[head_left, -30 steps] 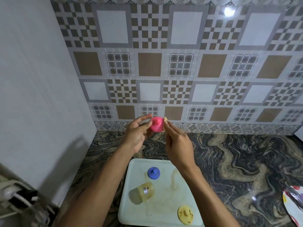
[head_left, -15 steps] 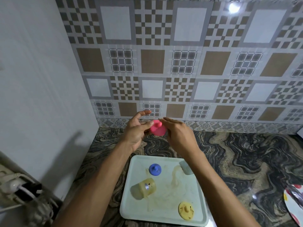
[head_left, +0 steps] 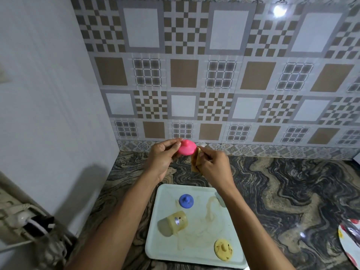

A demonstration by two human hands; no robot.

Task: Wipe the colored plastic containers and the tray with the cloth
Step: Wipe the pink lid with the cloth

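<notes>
My left hand (head_left: 162,158) pinches a pink plastic lid (head_left: 186,148) with a knob, held up above the counter near the tiled wall. My right hand (head_left: 215,165) grips a small tan cloth (head_left: 196,162) right beside the lid's right edge. Below my arms lies a white tray (head_left: 198,252) with yellowish smears. On it sit a blue lid (head_left: 186,201), a yellow container (head_left: 175,223) lying on its side, and a stained yellow lid (head_left: 223,249). My right forearm hides part of the tray's right side.
A dark marbled counter (head_left: 282,191) runs to the right. A patterned plate (head_left: 350,242) shows at the right edge. A white wall stands on the left, with cables and a plug (head_left: 21,221) at the lower left.
The pink lid has turned from on edge to knob up. My right hand has shifted right of it, and the cloth now shows hanging from its fingers.
</notes>
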